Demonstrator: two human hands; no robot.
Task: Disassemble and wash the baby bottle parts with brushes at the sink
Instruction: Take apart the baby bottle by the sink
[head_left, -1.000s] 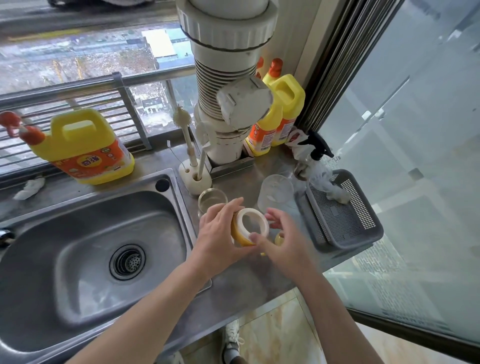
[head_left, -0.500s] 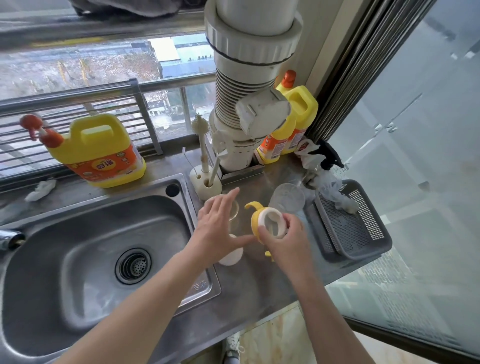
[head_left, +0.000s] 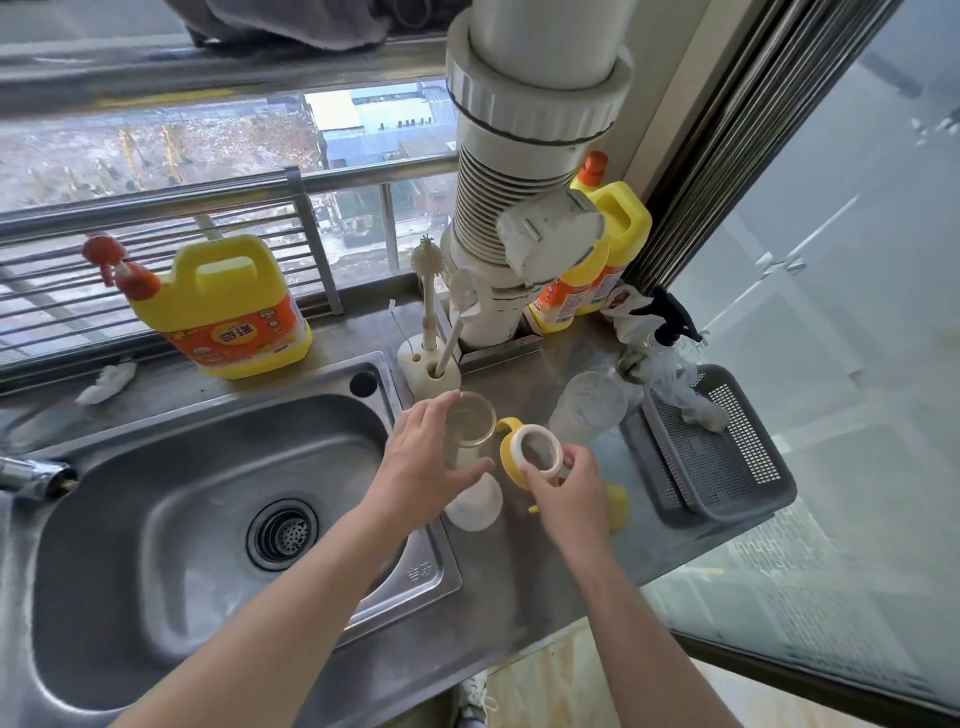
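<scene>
Right hand (head_left: 569, 493) grip: thumb and fingertips pinch the white-rimmed yellow collar (head_left: 535, 452), opening tilted up, over the bench (head_left: 519, 587) right of the sink (head_left: 156, 493). Left hand (head_left: 421, 462) grip: fingers and thumb cupped round the glass bottle (head_left: 470, 428), upright, just left of the collar. White dome part (head_left: 475, 506) lies on the near side of the bottle. Brush stand (head_left: 428, 371) on the far side. Grey basket (head_left: 727, 478) at right.

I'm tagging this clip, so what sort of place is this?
Likely a home balcony or utility wash corner, high up: a steel sink, a detergent jug beside a railed window over rooftops, and a big drain pipe.
</scene>
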